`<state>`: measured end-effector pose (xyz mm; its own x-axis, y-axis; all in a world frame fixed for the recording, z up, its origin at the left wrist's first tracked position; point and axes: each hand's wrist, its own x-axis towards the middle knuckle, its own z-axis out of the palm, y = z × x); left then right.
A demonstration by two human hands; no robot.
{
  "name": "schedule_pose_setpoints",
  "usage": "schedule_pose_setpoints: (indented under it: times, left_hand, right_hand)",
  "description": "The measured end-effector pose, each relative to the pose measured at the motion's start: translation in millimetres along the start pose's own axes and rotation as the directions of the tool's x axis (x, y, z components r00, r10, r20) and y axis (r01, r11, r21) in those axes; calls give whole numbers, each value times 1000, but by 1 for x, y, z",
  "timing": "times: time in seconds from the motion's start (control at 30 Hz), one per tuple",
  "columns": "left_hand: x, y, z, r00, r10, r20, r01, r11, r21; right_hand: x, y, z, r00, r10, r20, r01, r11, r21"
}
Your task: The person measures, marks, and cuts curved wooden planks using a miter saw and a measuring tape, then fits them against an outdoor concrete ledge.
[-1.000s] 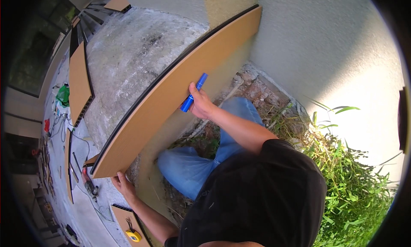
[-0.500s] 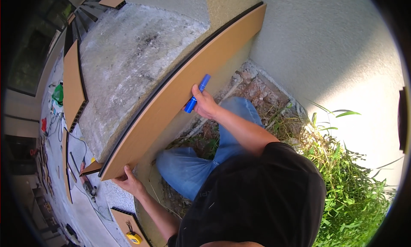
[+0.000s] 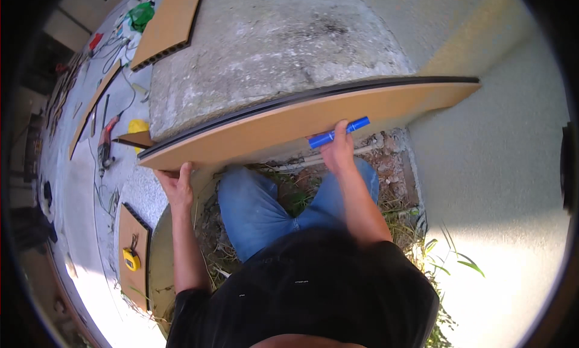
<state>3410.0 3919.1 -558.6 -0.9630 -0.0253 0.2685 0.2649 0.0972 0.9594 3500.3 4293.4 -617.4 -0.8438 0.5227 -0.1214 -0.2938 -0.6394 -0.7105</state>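
Observation:
A long tan plank with a dark grooved upper edge stands on its side against the rim of a raised concrete slab. My left hand grips the plank's lower edge near its left end, thumb on the front face and the other fingers partly hidden. Further right, my right hand is closed round a thick blue marker pen, which lies slantwise across the plank's front. Some right-hand fingers are out of sight behind the marker and at the plank's lower edge.
A rough plastered wall rises at the right. Rubble and dry grass lie round my knees. To the left are a red and grey power tool, a yellow tape measure on a short plank, another plank and a green bag.
My view has turned, so the plank now runs nearly level across the picture. Both hands keep about the same places on it, and the marker is still in my right hand.

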Motion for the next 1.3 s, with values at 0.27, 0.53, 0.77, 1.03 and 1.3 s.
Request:
schedule_pose_setpoints:
  times: [0.27,0.53,0.77,1.03,1.3]
  left_hand:
    - [1,8,-10,990,138,15,-139,973,184]
    - [9,13,20,996,-89,16,89,995,-43]
    - [7,-3,20,997,48,-60,-38,986,162]
    - [7,7,26,993,77,-90,-54,970,235]
    - [3,18,28,990,112,-86,-84,956,283]
  right_hand:
    - [-9,-8,-4,997,-63,-39,47,945,-324]
    - [17,-8,-40,994,-95,-61,71,945,-319]
    - [12,-23,-21,993,-117,3,86,712,-697]
    - [-3,-28,-11,997,-75,-2,52,715,-698]
    - [7,-20,-17,988,-83,130,142,811,-568]
